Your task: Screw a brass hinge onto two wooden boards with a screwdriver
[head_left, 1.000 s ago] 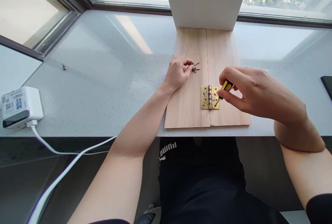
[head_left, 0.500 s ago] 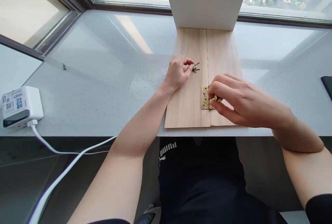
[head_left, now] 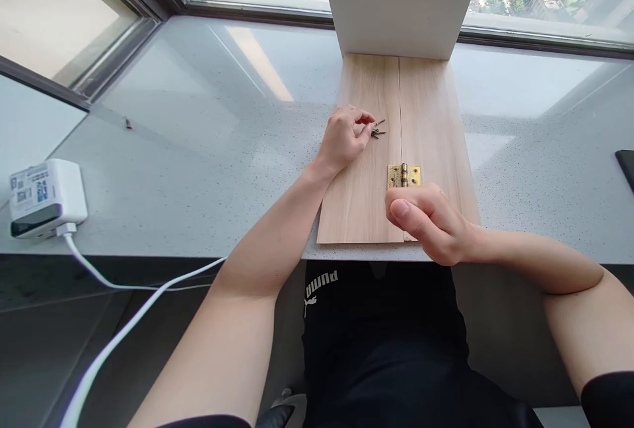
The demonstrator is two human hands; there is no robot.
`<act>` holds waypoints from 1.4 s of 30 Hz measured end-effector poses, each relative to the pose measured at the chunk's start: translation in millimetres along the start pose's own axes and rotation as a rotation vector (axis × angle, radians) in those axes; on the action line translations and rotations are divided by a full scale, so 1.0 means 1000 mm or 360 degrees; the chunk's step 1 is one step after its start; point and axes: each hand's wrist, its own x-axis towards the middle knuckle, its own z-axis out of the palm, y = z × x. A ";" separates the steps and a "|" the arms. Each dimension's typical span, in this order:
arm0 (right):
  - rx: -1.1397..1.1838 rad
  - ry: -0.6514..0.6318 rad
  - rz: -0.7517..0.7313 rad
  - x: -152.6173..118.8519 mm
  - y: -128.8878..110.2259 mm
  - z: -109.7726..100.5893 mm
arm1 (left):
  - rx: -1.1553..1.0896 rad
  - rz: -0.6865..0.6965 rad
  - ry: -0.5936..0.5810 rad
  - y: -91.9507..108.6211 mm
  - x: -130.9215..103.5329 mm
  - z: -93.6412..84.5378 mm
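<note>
A brass hinge (head_left: 395, 173) lies across the seam between two light wood boards (head_left: 364, 197), near their front end. Over the front part of the hinge, my right hand (head_left: 428, 220) is closed in a fist, thumb side up. It is wrapped round a small yellow-and-black screwdriver, which the fingers now hide; its tip is out of sight. My left hand (head_left: 347, 134) rests on the left board, thumb and forefinger pinched at a small heap of dark screws (head_left: 377, 132). Which screw the fingertips hold is too small to tell.
A white panel (head_left: 401, 5) stands upright behind the boards, against the window. At the left of the speckled counter (head_left: 198, 150) sits a white plug-in adapter (head_left: 49, 197) with a white cable (head_left: 123, 332). A dark flat object (head_left: 625, 167) lies at the right edge.
My right hand has turned from knuckles up to a thumb-up fist and moved slightly toward me, uncovering the hinge's far part. The screwdriver handle has gone from sight. My left hand stays by the screws.
</note>
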 end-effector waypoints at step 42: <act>-0.1950 -0.0140 -0.0182 0.007 -0.053 -0.058 | -0.0031 -0.0017 0.0012 0.005 0.000 -0.002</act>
